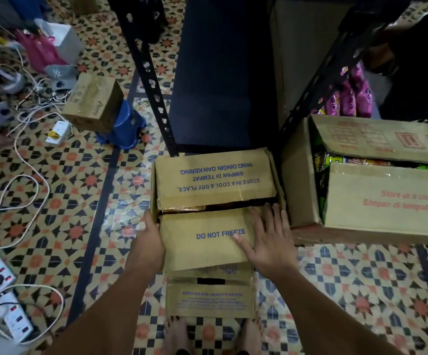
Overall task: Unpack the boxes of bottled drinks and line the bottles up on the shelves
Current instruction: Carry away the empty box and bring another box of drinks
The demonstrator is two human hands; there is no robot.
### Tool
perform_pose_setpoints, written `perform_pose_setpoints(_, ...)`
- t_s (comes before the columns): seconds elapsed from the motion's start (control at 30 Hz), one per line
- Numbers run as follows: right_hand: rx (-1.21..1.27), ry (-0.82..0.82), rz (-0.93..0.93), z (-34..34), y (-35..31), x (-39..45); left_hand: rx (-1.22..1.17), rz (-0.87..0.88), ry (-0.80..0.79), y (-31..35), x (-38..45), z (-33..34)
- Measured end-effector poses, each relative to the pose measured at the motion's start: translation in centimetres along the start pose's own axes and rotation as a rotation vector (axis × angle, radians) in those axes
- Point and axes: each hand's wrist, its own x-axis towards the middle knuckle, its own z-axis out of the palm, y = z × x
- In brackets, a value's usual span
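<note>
right hand: your right hand (269, 239) is spread wide and flat, fingers straight, palm down on the near flap of the drinks box (215, 198); thumb sits right over the last letters of the print; holding nothing, just pressing

left hand: your left hand (150, 239) is at the left edge of the same box, fingers curled over the side at the flap seam so you're gripping the cardboard; fingertips are tucked out of sight

drinks box: on the patterned floor (61, 201) right in front of your bare feet, butted up against the foot of the black shelf rack (220, 73); both top flaps mostly down, a dark gap showing between them; can't see any bottles inside from here

box writing: near flap says "DO NOT FREEZE" in blue; far flap, upside down to you, says "STORE IN A COOL & DRY PLACE." and "SIMPAN DI TEMPAT YANG DINGIN DAN KERING."; the front panel has small blue print, too blurry to read

snack carton (376, 185): bigger box just right of the drinks box, flaps half open, colourful packets inside; red print starts "Store" and "Simpan", rest is blurred

pink packets (348, 98): behind the snack carton, on the rack's right side

small brown box (92, 103): well left of the drinks box, sitting on a blue stool (128, 124)

grey cap (59, 73): further left past the stool, "NY" logo on it

cables and power strips (10, 316): far left of the drinks box, all over the floor
</note>
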Motion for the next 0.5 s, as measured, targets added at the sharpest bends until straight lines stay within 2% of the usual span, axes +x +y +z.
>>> perform_pose_setpoints(0.13, 0.076, 0.038, 0.047, 1.7, -2.0, -2.7, 0.023, -0.023, -0.024, -2.0, -0.8, -0.5)
perform_pose_setpoints(0.4, 0.079, 0.074, 0.150, 3.6, -4.2, -5.8, 0.031, 0.054, -0.079, -3.1, -0.7, -1.6)
perform_pose_setpoints(0.5, 0.158, 0.174, 0.140, 2.8, -3.8, -4.9, 0.022, 0.088, -0.027, -2.8, -0.7, -1.5)
